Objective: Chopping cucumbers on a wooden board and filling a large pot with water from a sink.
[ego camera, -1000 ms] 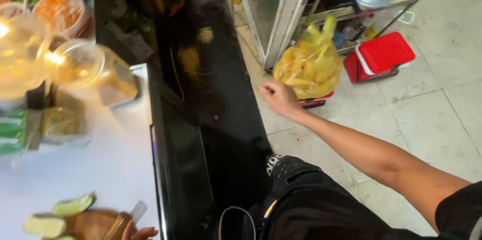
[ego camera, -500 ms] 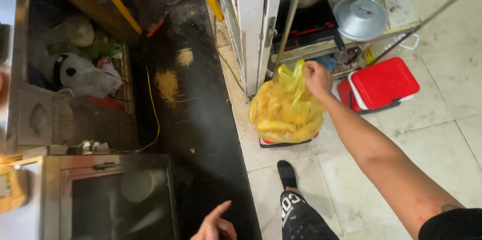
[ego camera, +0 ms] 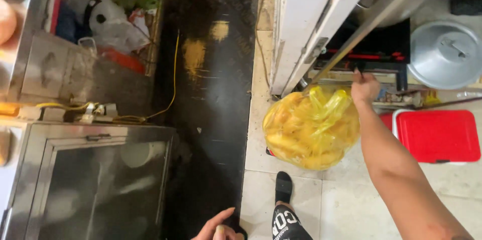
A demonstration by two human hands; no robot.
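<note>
While the left hand (ego camera: 217, 226) hangs loose and empty at the bottom edge, fingers half spread, the right hand (ego camera: 365, 87) is closed on the knotted top of a yellow plastic bag (ego camera: 311, 127), hanging clear of the tiled floor (ego camera: 346, 200) beside the red box (ego camera: 438, 135), below the pot lid (ego camera: 444, 54).

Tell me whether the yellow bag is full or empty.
Full: the bag bulges round with yellow pieces, hanging from the right hand.

Bare right arm (ego camera: 396, 170), no sleeve showing; black shorts (ego camera: 288, 225) with white lettering being worn; dark footwear (ego camera: 283, 187), possibly a sock.
</note>
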